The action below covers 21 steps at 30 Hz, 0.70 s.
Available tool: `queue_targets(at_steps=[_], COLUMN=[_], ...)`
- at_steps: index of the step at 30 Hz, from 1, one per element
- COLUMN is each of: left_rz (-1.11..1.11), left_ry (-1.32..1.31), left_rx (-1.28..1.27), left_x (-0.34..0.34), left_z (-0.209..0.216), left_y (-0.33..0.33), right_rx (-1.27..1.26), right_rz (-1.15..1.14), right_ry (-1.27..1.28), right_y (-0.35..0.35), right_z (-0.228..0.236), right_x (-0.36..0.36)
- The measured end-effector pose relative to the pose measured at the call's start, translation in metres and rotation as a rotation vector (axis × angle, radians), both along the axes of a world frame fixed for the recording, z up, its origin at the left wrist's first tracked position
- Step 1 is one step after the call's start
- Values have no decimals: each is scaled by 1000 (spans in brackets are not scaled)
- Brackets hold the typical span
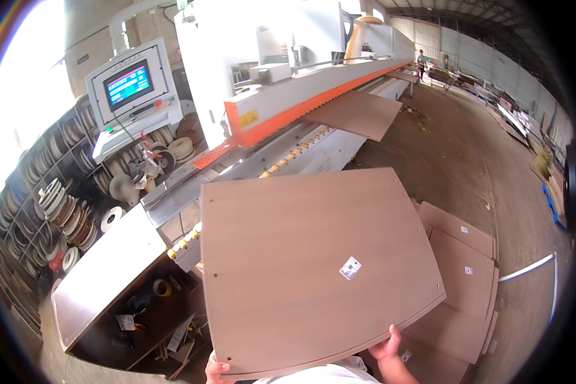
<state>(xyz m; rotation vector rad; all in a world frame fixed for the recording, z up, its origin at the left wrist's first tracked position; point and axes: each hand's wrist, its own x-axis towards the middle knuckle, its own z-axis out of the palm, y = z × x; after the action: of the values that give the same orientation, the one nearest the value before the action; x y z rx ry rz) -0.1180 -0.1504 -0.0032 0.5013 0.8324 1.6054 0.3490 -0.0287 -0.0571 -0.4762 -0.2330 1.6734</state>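
A large brown wooden panel [300, 256] with a white label and small drilled holes near its edges fills the middle of the view. My left hand [216, 369] grips its near left corner, thumb on top. At the near right edge my right hand [386, 344] holds the same panel, thumb over the rim and fingers underneath. The panel's far left part lies over the near end of a long machine [288, 128] with an orange strip. Another brown panel [358, 114] sticks out from the machine's side farther along.
Labelled panels [460, 275] lie stacked at the right. A control box with a lit screen [129, 84] stands left of the machine. Rolls of edge banding [67, 211] fill a rack at far left. Below, an open cabinet [109, 275] holds tools and scraps. A person [421, 63] stands far off.
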Motion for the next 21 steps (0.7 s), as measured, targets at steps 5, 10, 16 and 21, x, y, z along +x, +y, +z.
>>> queue_targets(at_steps=[5, 10, 16, 21], left_rz=[307, 624, 649, 804], left_ry=[-95, -253, 146, 870], left_rx=[-44, -375, -90, -58], left_x=[3, -23, -31, -128], left_z=[6, -18, 52, -82], left_y=[-47, -109, -124, -204], right_rx=[-4, 24, 249, 547], right_rz=[250, 452, 719, 748], right_ry=[-100, -106, -150, -353], right_y=[47, 77, 102, 145], right_z=[42, 63, 73, 78], right_x=[-42, -95, -151, -192])
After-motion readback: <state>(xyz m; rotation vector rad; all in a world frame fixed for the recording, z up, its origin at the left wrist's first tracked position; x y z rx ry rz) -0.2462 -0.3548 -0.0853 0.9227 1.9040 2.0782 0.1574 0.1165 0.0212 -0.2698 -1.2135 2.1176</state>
